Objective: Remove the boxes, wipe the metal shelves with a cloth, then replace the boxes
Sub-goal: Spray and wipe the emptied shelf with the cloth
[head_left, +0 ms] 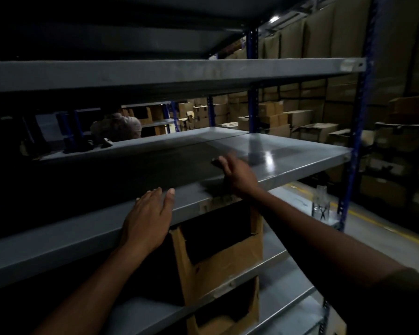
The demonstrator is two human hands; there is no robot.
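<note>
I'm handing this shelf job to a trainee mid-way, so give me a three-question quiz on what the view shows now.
1. True or false: boxes stand on the shelf under the right hand.
2. Where does the left hand rest? A) shelf's front edge B) an upright C) a box
3. What sits on the shelf below?

Key: 1 false. 2 A. 3 An open cardboard box.
</note>
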